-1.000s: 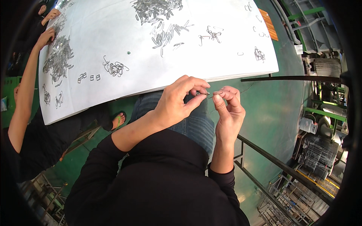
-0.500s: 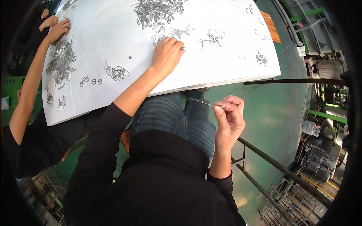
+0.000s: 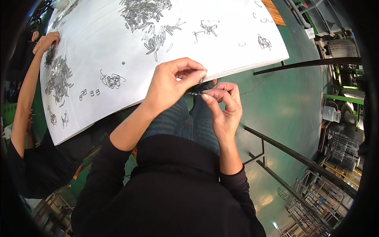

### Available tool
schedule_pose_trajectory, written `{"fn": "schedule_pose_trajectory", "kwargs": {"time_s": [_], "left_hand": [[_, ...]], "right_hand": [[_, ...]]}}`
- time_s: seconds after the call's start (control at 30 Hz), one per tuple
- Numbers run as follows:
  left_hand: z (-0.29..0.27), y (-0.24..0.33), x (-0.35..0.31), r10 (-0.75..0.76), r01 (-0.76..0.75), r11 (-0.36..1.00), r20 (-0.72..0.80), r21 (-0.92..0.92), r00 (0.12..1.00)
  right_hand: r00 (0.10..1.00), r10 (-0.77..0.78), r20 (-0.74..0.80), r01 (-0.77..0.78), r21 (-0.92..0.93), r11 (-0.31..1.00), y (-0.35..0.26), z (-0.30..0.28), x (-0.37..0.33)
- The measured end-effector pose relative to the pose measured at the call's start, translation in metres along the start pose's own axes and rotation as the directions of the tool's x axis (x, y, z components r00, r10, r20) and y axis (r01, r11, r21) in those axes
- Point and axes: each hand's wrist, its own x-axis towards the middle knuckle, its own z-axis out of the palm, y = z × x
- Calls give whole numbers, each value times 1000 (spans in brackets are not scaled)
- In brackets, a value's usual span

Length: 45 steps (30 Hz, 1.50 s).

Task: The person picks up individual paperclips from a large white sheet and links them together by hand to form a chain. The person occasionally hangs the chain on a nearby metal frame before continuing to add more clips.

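Note:
My left hand [image 3: 167,85] is closed in a pinch at the near edge of the white table. A small metal link pokes out below its fingertips. Just to the right, my right hand [image 3: 227,110] pinches the end of a thin metal chain [image 3: 193,93], which trails left over my lap, partly hidden behind the left hand. The two hands are close but apart. Beyond them on the table lie a large pile of oblong metal links [image 3: 144,14] and a looser scatter of links [image 3: 158,41].
The white tabletop [image 3: 94,43] also carries bent wire hooks [image 3: 207,29], a tangled wire bunch [image 3: 112,80], another bunch [image 3: 264,42] and a second link pile [image 3: 59,77]. At the left, a co-worker's arm [image 3: 27,91] reaches over the table. A dark metal bar [image 3: 308,64] runs at the right.
My left hand has left the scattered links and come back to the table's near edge, beside the right hand, with a link in its fingers. My right hand has moved slightly left and up with the chain.

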Motion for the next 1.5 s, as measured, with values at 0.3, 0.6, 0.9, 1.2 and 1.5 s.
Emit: {"fn": "schedule_pose_trajectory", "kwargs": {"time_s": [0.3, 0.6, 0.9, 1.2, 1.5], "left_hand": [[9, 11, -12, 170, -168, 970, 0, 174, 985], [12, 6, -15, 357, -331, 897, -39, 292, 933], [14, -7, -22, 371, -358, 894, 4, 269, 929], [18, -11, -29, 348, -348, 903, 48, 250, 936], [17, -24, -33, 310, -297, 920, -9, 254, 951]], "right_hand": [[998, -62, -6, 62, -60, 996, -4, -1, 2], [998, -11, 56, 15, -70, 997, -1, 0, 4], [975, 65, 211, -2, -286, 958, 48, -28, 115], [817, 268, 511, 365, -817, 446, 93, 39, 276], [852, 214, 477, -85, -277, 957, 51, -3, 180]]}}
